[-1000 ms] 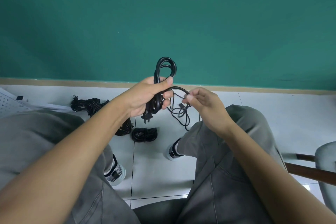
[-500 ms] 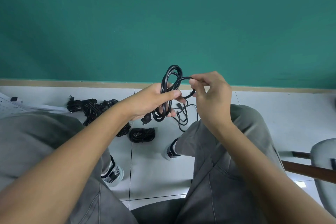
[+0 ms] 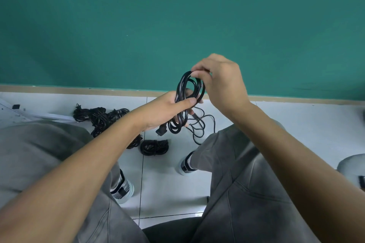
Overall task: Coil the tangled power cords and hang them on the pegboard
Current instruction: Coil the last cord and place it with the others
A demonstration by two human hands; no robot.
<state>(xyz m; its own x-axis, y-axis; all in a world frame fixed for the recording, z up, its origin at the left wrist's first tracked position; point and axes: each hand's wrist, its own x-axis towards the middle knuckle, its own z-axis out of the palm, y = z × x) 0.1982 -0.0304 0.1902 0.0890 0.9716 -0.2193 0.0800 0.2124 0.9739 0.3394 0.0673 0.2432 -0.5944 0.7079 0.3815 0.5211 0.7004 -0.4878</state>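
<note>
Two hands (image 3: 166, 109) (image 3: 221, 81) gripping cord coil (image 3: 186, 94), fingers half-hidden

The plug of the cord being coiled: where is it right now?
In the head view, the plug hangs just below the left hand, left of the coil's lower loops, above the small coiled bundle on the floor.

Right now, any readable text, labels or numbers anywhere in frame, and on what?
None readable.
Black power cord coil in both hands: no legible marking.
Black plug hanging under the left hand: moulding too small to read.
Striped grey-and-black shoes: stripes only, no lettering.
</note>
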